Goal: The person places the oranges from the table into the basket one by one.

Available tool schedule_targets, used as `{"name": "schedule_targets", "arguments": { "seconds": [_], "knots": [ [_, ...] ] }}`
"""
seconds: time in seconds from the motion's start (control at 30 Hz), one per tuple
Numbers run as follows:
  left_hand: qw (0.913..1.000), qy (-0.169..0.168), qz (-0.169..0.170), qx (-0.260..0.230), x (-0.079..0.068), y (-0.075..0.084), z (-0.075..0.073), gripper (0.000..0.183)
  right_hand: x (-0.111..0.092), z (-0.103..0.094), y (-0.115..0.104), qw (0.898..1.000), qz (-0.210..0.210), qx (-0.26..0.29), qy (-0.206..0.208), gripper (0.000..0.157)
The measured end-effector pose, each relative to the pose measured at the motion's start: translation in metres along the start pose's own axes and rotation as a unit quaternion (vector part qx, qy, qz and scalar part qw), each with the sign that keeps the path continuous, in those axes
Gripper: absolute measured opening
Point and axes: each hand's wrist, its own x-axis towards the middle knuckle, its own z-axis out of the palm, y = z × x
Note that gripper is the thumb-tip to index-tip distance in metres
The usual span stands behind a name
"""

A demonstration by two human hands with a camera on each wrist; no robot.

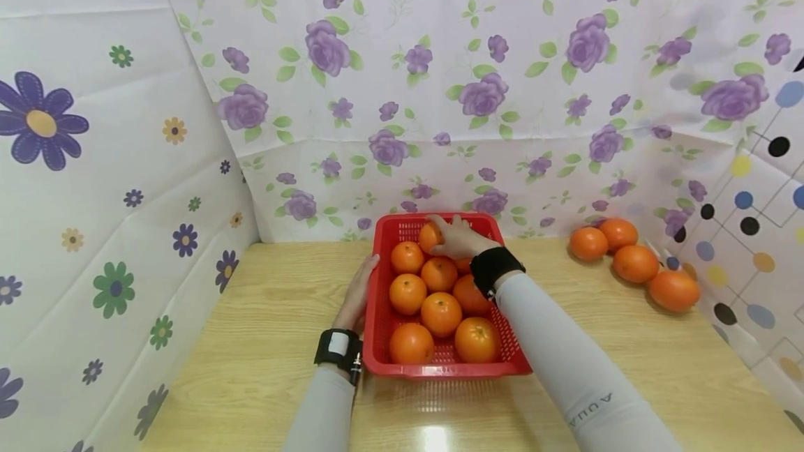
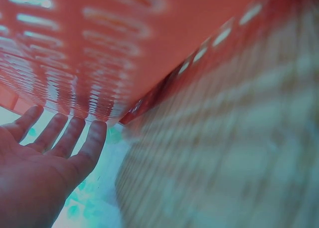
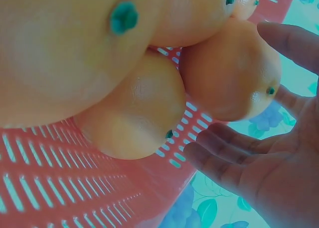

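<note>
A red plastic basket point(image 1: 440, 370) with slotted walls stands on the table, filled with several oranges point(image 1: 441, 314). Inside its far end, my right hand point(image 1: 461, 237) holds an orange point(image 1: 430, 236) between thumb and fingers. In the right wrist view the thumb lies at one side of that orange point(image 3: 229, 73), and the index finger is partly hidden behind it. My left hand point(image 1: 359, 291) rests against the basket's left wall. The left wrist view shows its fingers point(image 2: 70, 135) fairly straight and spread beside the slotted wall point(image 2: 99, 48), holding nothing.
Several more oranges point(image 1: 636, 264) lie on the wooden table point(image 1: 264, 340) at the right, near the dotted cloth. Flowered cloth point(image 1: 389, 89) hangs behind the table. Another flower-patterned cloth point(image 1: 113, 215) closes off the left side.
</note>
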Motion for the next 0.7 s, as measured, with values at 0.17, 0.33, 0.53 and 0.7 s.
{"name": "schedule_targets", "arguments": {
  "seconds": [0.17, 0.33, 0.53, 0.7],
  "knots": [
    [1.0000, -0.002, 0.003, 0.005, 0.001, 0.000, 0.000, 0.066, 0.000, -0.003, 0.001, 1.000, -0.002, -0.006, 0.008, 0.079],
    [0.9998, -0.012, 0.013, -0.004, 0.001, -0.001, -0.001, 0.066, -0.006, -0.011, -0.001, 0.999, -0.022, -0.024, 0.036, 0.077],
    [0.9996, -0.021, 0.011, -0.017, 0.001, -0.001, 0.000, 0.065, -0.014, -0.023, -0.002, 0.996, -0.040, -0.003, 0.076, 0.072],
    [0.9998, -0.010, 0.009, -0.012, 0.002, -0.002, 0.000, 0.060, -0.017, -0.027, 0.001, 0.993, -0.061, 0.007, 0.098, 0.071]
  ]
}}
